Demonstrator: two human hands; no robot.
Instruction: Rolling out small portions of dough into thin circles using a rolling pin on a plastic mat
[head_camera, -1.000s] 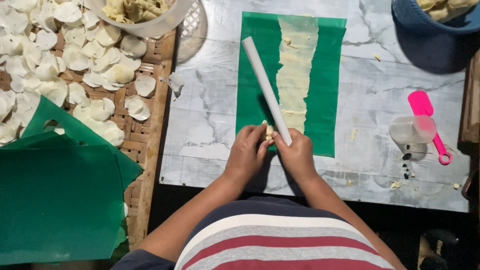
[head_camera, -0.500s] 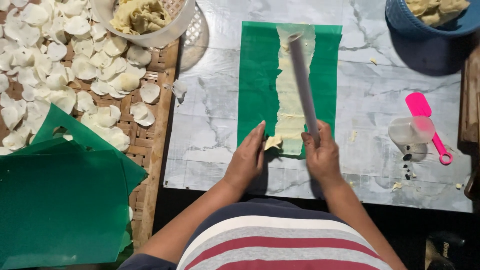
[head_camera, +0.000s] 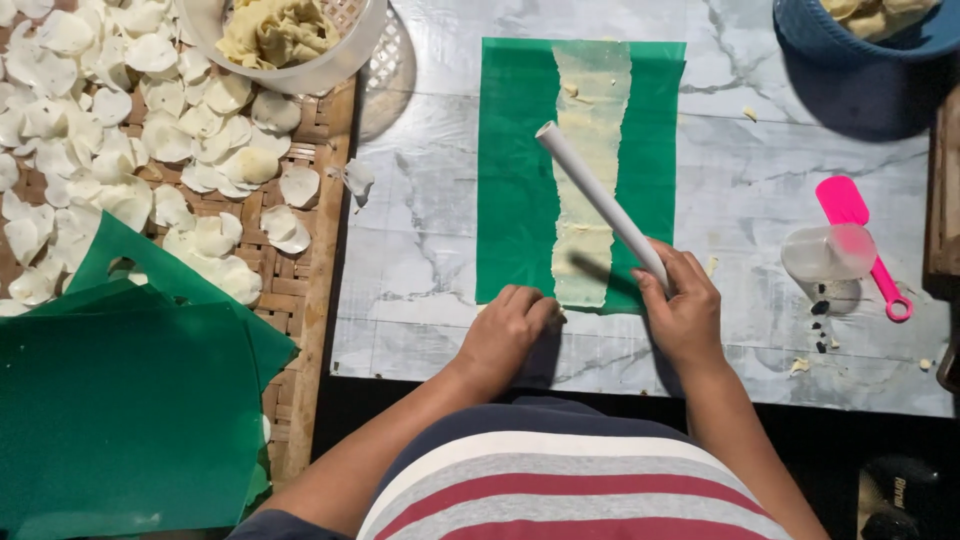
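A green plastic sheet (head_camera: 520, 180) lies on the marble-patterned board (head_camera: 420, 260), with a long thin strip of pale dough (head_camera: 590, 130) pressed down its middle. My right hand (head_camera: 685, 310) grips the lower end of a white tube roller (head_camera: 600, 200), which slants up and to the left above the dough strip. At the sheet's near edge, my left hand (head_camera: 510, 330) rests with curled fingers pressing beside the strip's lower end.
Several thin pale dough rounds (head_camera: 150, 140) dry on a woven bamboo tray (head_camera: 300, 300) at left. A stack of green sheets (head_camera: 120, 400) lies lower left. White basket of dough (head_camera: 280, 40) above, blue bowl (head_camera: 860, 40) top right, clear cup (head_camera: 825, 250) and pink scoop (head_camera: 860, 240) at right.
The roller has swung from nearly upright over the dough strip to a slant, its far end now pointing up-left. My right hand moved right and nearer; my left hand stayed at the sheet's edge.
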